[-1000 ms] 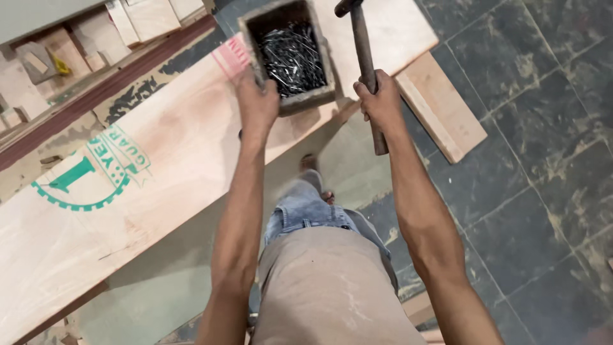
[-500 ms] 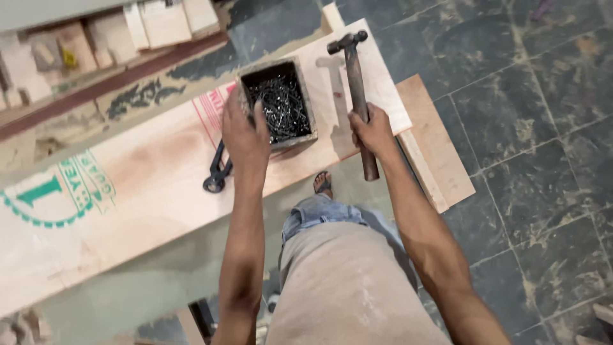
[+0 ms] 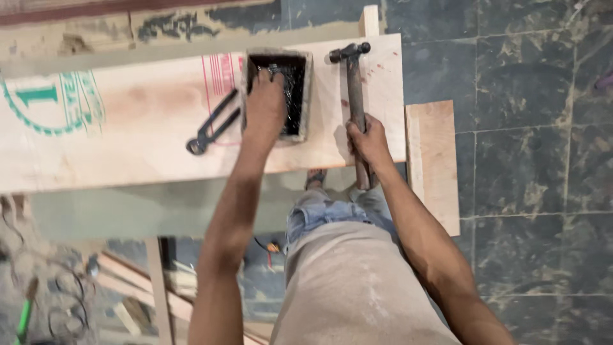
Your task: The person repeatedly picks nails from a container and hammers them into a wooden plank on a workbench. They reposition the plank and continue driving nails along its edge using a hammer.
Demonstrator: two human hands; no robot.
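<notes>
- Box of nails (image 3: 300, 96): a grey, open-topped rectangular box that I see standing on the plywood board, near its right end; dark nails inside.
- Left hand (image 3: 265, 108): I see it reaching down into the box, fingers among the nails; I cannot tell whether it grips any.
- Right hand (image 3: 367, 142): closed around the wooden handle of the hammer.
- Hammer (image 3: 353, 83): lying lengthwise on the board, just right of the box, head (image 3: 348, 51) pointing away from me.
- Pincers (image 3: 211, 124): dark metal, flat on the board, left of the box.
- Plywood board (image 3: 128, 140): pale, with green and red stamps.
- Wood offcut (image 3: 434, 160): on the dark tiled floor (image 3: 530, 160), right of the board.
</notes>
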